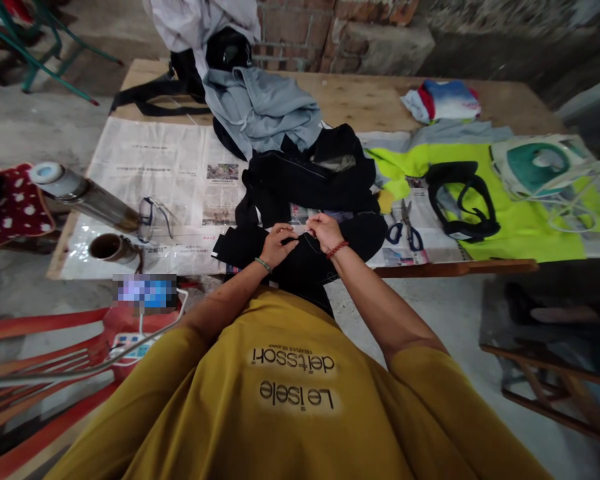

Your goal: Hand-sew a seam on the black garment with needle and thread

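My left hand [280,247] is closed in a pinch above black cloth [313,180], its thumb and fingertips at one end of a short pale stretch of thread [303,233]. Close on its right, my right hand [326,233] pinches the same thread between thumb and forefinger. A fine loose strand hangs below the right hand over the cloth. Whether a needle is in the fingers is too small to tell. The black cloth lies bunched under and beyond both hands, reaching the table's front edge.
Scissors [405,227], a black strap loop [463,200], a yellow-green garment [520,233] and an iron [543,163] lie right. A flask [87,197], mug [113,249] and glasses [155,219] are left. Grey cloth [263,110] is behind. A red chair [45,327] stands front left.
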The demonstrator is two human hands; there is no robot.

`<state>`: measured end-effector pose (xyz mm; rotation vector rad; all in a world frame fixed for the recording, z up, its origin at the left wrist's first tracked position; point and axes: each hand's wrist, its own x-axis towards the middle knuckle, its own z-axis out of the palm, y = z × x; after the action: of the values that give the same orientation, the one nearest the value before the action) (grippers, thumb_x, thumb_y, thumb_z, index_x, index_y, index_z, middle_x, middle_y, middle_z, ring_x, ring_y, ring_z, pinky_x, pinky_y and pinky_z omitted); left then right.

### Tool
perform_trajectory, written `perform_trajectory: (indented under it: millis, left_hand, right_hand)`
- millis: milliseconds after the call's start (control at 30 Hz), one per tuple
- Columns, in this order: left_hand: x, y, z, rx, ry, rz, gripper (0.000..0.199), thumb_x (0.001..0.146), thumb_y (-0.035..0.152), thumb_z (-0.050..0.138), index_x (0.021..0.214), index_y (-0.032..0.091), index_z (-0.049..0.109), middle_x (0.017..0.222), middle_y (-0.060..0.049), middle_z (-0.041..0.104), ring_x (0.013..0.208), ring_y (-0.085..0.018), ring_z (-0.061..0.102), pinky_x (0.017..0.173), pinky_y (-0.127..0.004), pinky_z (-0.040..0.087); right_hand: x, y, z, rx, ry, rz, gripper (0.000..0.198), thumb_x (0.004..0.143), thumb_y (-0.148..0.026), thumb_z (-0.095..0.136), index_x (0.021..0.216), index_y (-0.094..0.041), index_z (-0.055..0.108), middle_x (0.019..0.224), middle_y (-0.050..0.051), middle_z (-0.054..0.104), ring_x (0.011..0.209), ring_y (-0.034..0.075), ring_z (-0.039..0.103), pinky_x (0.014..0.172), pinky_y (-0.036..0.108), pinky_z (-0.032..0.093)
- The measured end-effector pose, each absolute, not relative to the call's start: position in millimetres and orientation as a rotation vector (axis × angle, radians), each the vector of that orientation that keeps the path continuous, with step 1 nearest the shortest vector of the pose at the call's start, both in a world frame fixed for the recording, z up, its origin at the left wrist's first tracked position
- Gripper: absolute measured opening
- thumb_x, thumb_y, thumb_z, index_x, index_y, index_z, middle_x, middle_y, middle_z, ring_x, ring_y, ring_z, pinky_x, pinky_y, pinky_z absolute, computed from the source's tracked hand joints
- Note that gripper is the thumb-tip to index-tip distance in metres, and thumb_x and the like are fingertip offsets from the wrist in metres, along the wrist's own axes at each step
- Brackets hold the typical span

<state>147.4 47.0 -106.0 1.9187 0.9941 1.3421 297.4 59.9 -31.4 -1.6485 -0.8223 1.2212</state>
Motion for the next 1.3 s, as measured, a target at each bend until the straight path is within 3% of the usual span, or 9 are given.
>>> perform_trajectory:
  millis: [600,767,1133,1300]
  left_hand:
    - [147.6,45.9,-103.1,1.903,1.046,1.34,0.006,0.075,0.018,0.069,0.079,0.018,0.065,0.102,-0.005,0.06,0.096,-0.016,0.061,0.086,-0.032,0.052]
    - [147.7,44.5,-102.4,1.961,1.042,1.339,0.008,0.076,0.017,0.068,0.083,0.019,0.066,0.113,-0.008,0.055,0.106,-0.019,0.058,0.091,-0.036,0.051]
    - [147.6,45.0,-102.3,1.967,1.057,1.287,0.015,0.076,0.016,0.068,0.09,0.019,0.065,0.108,-0.007,0.056,0.104,-0.019,0.058,0.093,-0.038,0.05]
    - [147.8,44.6,-102.5,1.966,1.058,1.327,0.021,0.075,0.016,0.069,0.094,0.019,0.064,0.119,-0.008,0.051,0.111,-0.021,0.055,0.095,-0.039,0.049]
  right_hand:
    - [301.5,56.7,-33.9,-1.625,-0.831,1.204,0.006,0.068,-0.014,0.056,0.067,-0.017,0.051,0.05,-0.006,0.052,0.043,0.004,0.042,0.044,0.016,0.031]
    - [303.2,57.0,-36.4,-1.631,-0.765,1.184,0.008,0.067,-0.013,0.057,0.069,-0.017,0.051,0.048,-0.007,0.051,0.041,0.004,0.04,0.043,0.017,0.029]
    - [304.5,53.7,-34.6,-1.579,-0.769,1.194,0.009,0.066,-0.014,0.06,0.067,-0.017,0.051,0.049,-0.006,0.053,0.043,0.004,0.042,0.044,0.017,0.03]
    - [304.6,53.1,-33.9,-1.583,-0.752,1.184,0.009,0.066,-0.014,0.06,0.069,-0.017,0.052,0.049,-0.006,0.053,0.043,0.005,0.042,0.045,0.017,0.031]
